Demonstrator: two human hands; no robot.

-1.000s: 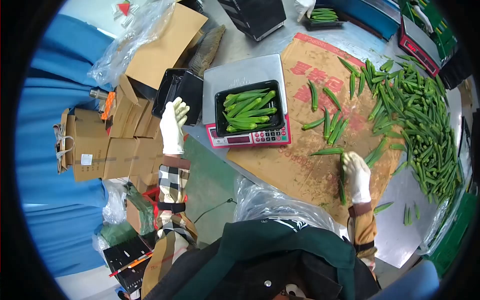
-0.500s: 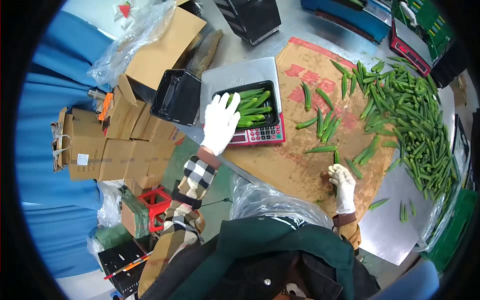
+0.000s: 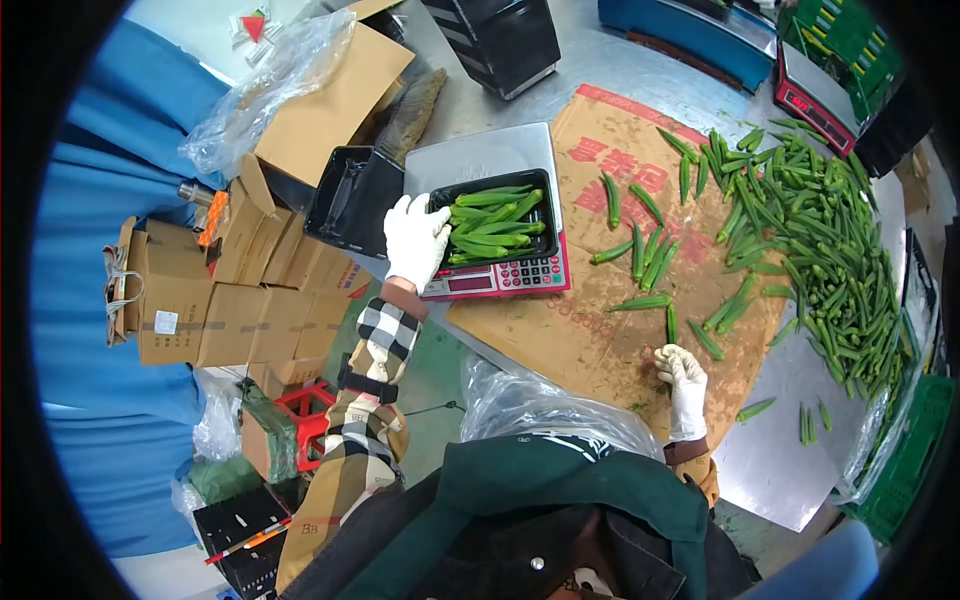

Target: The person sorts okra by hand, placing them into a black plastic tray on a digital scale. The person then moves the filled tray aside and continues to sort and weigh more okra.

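On the silver plate of a red-based weighing scale [image 3: 480, 153] sits a black plastic tray [image 3: 548, 205] with several green okra pods [image 3: 495, 222] in it. My left hand [image 3: 415, 240], in a white glove, is at the tray's left side with bent fingers closed over its rim. My right hand [image 3: 683, 385], also gloved, rests low over the cardboard sheet [image 3: 560, 325] with its fingers curled. Just beyond those fingertips lies an okra pod [image 3: 671, 325]; whether they touch it, or hold anything else, is hidden. Loose okra [image 3: 655, 258] are scattered nearby.
A large okra heap [image 3: 830, 250] covers the right of the metal table. A second red scale [image 3: 815, 105] stands at the far right. Beside the first scale, on its left, are black trays [image 3: 350, 200]. Cardboard boxes [image 3: 235, 325] are stacked left; a black container [image 3: 495, 45] stands behind.
My left hand has drawn back left from over the okra to the tray's rim. The right hand has shifted slightly toward me, exposing more of the okra pod in front of it.
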